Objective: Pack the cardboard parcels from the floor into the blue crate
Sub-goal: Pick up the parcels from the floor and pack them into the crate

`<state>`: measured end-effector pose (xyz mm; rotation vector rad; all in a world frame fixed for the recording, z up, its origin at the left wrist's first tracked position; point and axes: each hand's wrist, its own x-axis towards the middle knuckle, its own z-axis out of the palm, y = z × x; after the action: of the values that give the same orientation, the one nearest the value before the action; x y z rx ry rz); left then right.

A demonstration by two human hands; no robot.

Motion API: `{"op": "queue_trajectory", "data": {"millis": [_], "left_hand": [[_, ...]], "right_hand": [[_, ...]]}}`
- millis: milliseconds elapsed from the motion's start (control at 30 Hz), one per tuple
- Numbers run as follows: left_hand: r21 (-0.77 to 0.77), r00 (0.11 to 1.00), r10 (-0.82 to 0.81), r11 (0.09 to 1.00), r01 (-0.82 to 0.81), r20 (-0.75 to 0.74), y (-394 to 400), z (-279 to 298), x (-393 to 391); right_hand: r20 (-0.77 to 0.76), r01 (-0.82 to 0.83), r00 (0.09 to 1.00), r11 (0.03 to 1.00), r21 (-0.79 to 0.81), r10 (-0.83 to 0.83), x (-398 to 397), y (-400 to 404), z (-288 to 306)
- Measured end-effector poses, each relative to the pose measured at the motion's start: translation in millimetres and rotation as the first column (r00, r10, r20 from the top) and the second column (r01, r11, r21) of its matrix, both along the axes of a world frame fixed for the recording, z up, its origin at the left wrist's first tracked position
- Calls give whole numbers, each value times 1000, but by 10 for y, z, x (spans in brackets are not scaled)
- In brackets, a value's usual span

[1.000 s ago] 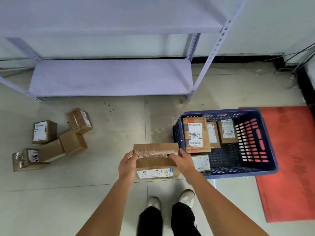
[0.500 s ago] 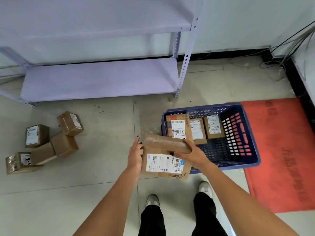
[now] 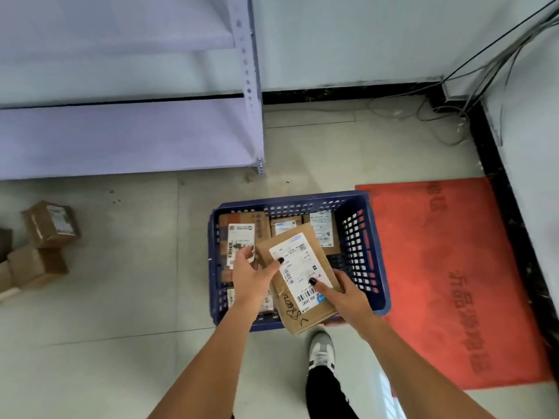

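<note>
A flat cardboard parcel [image 3: 305,316] with a white shipping label faces up over the blue crate [image 3: 367,261], tilted, with its near end past the crate's front rim. My left hand [image 3: 249,278] grips its left edge, thumb on the label. My right hand [image 3: 343,294] holds its right side, a finger pressing the label. Inside the crate lie several labelled parcels [image 3: 242,237] along the far and left sides. More parcels [image 3: 50,223] sit on the floor at the far left.
A grey metal shelf unit [image 3: 130,137] stands behind, its post near the crate's far left corner. A red mat [image 3: 453,276] lies right of the crate. Loose cables [image 3: 447,116] run along the wall corner. My shoe [image 3: 320,350] is just before the crate.
I have carried the parcel to the right, from in front of the crate's left corner to over the crate, and turned it label up. The view has swung right with it.
</note>
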<state>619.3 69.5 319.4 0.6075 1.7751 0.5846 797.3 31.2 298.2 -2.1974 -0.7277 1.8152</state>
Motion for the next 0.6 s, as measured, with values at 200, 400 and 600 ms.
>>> {"op": "queue_trajectory", "data": {"millis": [200,400,600], "left_hand": [[-28,997,-72,997,72,8,35,-493,524],[-80,969,-202,978,192,-144,224,-1106,486],[-130,952,-263,961,244,-154,572,-1734,465]], "right_hand": [[5,-38,999,999,-1,38,329,1,-418],[27,-21,999,997,74,19,185,266,-994],[56,-26,998,996,83,21,40,650,-1731]]}}
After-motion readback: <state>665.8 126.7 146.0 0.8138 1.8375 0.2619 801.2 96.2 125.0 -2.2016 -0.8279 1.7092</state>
